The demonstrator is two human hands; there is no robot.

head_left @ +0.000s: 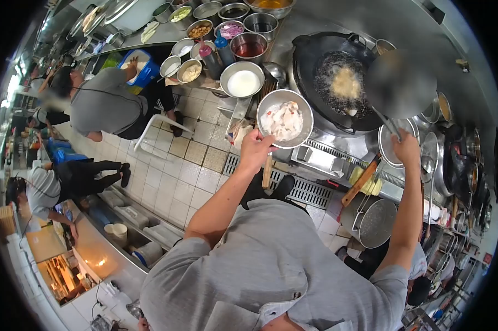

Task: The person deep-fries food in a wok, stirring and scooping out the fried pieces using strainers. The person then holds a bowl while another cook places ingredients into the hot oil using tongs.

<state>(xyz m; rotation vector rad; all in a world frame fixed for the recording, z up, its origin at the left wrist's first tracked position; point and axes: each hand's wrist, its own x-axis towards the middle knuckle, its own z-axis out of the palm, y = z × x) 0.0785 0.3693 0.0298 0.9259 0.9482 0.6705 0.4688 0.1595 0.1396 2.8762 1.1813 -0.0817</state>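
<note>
The left hand (258,150), closed on the near edge of the metal bowl (307,128) of pale pieces (284,119) left of the wok (305,71), does best holding it level, clear of the bubbling oil (327,71), while the right hand (406,148) grips a metal tool (391,124).

Head-worn wide-angle cam looked fwd & down over wearer's shirt (232,259), nr L hand (257,150) & R hand (406,148), w/ wok (308,102) slightly farther fwd.
</note>
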